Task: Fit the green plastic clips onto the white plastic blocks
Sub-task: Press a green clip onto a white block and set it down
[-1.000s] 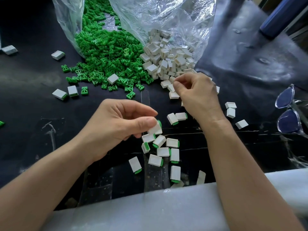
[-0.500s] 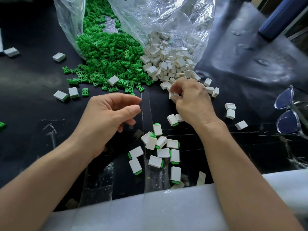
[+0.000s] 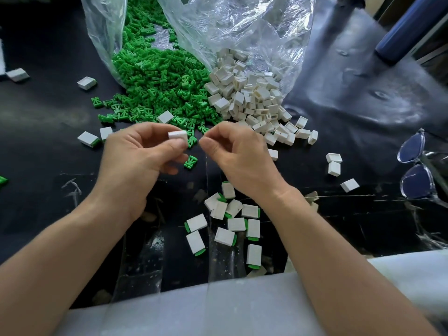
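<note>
My left hand [image 3: 140,158] pinches a white block [image 3: 177,135] between thumb and fingers, held above the black table [image 3: 48,132]. My right hand [image 3: 237,154] hovers just right of it, its fingers curled and its thumb against the forefinger, with nothing visible in the pinch. A heap of green clips [image 3: 155,78] spills from a clear bag behind my hands, and a heap of white blocks [image 3: 247,93] lies beside it. One loose green clip [image 3: 190,162] rests under my left fingers. Several blocks with green clips fitted [image 3: 236,224] lie between my forearms.
Clear plastic bags [image 3: 242,27] stand open at the back. Loose white blocks [image 3: 334,163] lie scattered right and left. Clear-framed glasses [image 3: 417,166] rest at the right edge, and a blue cylinder [image 3: 409,27] lies at the back right. White foam [image 3: 194,306] lines the near edge.
My left hand dropped a finished block onto the near pile. My right hand picked a white block from the heap and brought it in; my left hand now holds it.
</note>
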The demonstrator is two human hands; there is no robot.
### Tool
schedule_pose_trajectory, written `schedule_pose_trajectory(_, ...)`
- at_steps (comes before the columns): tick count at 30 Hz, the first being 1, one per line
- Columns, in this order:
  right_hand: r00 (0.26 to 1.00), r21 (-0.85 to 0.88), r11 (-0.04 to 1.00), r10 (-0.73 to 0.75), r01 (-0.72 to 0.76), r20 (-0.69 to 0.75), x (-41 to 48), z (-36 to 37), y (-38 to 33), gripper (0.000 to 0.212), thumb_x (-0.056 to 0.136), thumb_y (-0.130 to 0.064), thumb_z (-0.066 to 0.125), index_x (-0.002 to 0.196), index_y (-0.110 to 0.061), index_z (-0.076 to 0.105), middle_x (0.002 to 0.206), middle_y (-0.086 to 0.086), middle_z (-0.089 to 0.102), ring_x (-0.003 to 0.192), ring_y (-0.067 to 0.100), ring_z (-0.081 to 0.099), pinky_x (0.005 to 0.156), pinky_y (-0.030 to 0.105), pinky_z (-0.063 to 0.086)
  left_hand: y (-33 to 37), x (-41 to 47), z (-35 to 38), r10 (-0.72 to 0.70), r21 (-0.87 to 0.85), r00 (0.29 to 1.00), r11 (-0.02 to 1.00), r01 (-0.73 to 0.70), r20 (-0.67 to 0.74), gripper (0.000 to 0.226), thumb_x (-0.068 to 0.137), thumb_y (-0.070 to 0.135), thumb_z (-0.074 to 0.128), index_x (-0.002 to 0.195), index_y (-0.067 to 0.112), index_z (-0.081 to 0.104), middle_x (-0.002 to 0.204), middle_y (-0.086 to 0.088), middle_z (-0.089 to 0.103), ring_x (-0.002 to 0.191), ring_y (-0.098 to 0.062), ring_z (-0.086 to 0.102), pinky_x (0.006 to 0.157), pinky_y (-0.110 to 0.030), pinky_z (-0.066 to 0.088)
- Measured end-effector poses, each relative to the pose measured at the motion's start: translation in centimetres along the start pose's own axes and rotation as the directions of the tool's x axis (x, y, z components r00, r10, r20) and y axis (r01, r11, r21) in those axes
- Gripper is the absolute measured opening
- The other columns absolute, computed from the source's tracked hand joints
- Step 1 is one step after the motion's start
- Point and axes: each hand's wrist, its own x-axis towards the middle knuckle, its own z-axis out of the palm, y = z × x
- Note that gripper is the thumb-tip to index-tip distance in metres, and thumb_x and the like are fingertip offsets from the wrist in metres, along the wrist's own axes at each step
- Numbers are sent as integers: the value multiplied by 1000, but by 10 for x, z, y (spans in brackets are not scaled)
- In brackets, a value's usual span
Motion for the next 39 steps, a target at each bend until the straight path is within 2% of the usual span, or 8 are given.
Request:
schedule_pose_trajectory(2,997,-140,989,-48,56,56,-2,4,-1,16,87,-18,61,98,-11,70,87,1,62,86,16,56,81,30,43,1,1,-2,-4,-31,1000,1000,3,-15,18,82,3,64,83,22,65,63,7,69,52,-4,63,43,-13,45)
schedule_pose_trajectory(5,974,-331,933,-71,141,216,-3,10,-1,29,92,-22,53,119,-18,62,110,7,56,108,24,47,90,35,37,0,1,-3,-8,-30,1000,1000,8,-7,21,84,2,61,84,22,66,66,6,71,53,-5,64,42,-13,44)
schedule_pose_trajectory(9,955,-434,881,-63,190,291,-2,9,0,28,92,-23,53,119,-18,60,114,6,48,111,25,41,90,36,35,-1,1,-2,-45,-15,998,999,45,40,18,84,0,60,82,18,62,69,5,72,56,-7,67,44,-15,47)
schedule_pose_trajectory(14,969,-346,929,-45,129,243,-2,5,-1,13,86,-16,61,96,-9,58,96,3,51,95,22,49,79,32,35,-2,0,-1,-73,-15,994,997,75,76,15,83,3,61,79,17,59,74,1,74,60,-12,69,45,-16,49)
schedule_pose_trajectory(20,998,-172,984,-39,46,41,-1,-6,-2,8,86,-13,61,87,-12,53,75,-2,53,74,20,51,71,32,40,-4,1,0,-66,9,996,998,66,66,13,76,6,67,78,16,61,64,7,70,53,-7,66,42,-14,46)
schedule_pose_trajectory(27,979,125,981,-127,147,-160,-3,-3,-6,16,82,-6,64,80,-17,53,67,-15,48,61,-1,46,59,11,38,-4,1,1,-48,51,996,998,45,75,10,64,12,71,71,16,65,55,9,65,45,-2,56,42,-12,44)
schedule_pose_trajectory(31,978,144,972,-169,186,-122,-5,4,-5,7,82,-6,63,81,-10,57,67,-15,47,61,0,44,59,11,36,-2,-1,1,-17,34,995,999,14,100,12,61,19,70,72,17,67,58,7,66,48,-2,59,45,-13,45)
schedule_pose_trajectory(39,988,147,978,-143,150,-54,-5,3,-4,17,83,-8,64,79,-20,52,66,-14,48,62,3,45,59,16,38,0,-1,-1,38,-58,995,998,-33,90,9,59,23,77,64,21,70,63,7,67,56,-3,61,49,-14,47)
